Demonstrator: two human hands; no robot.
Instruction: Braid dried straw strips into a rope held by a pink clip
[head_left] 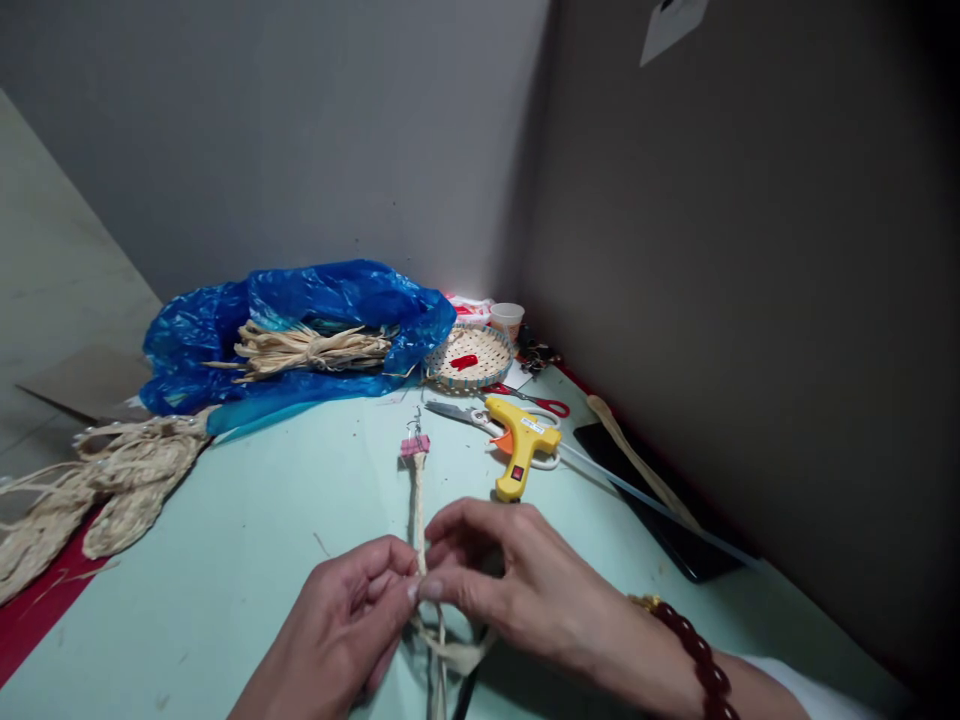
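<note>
A thin braid of pale raffia [417,500] lies stretched on the light green table [247,540], its far end held by a pink binder clip [415,445]. My left hand [341,625] and my right hand [517,585] meet at the near end of the braid, thumbs and forefingers pinched on its strands. Loose raffia strands [450,655] hang below the fingers. A dark red bead bracelet [694,650] is on my right wrist.
A yellow glue gun [521,445], scissors [480,415], a small woven basket [471,357], a paper cup [507,318] and a black phone [660,515] lie to the right. A blue plastic bag [300,320] with a raffia bundle sits behind. More raffia [112,480] lies left.
</note>
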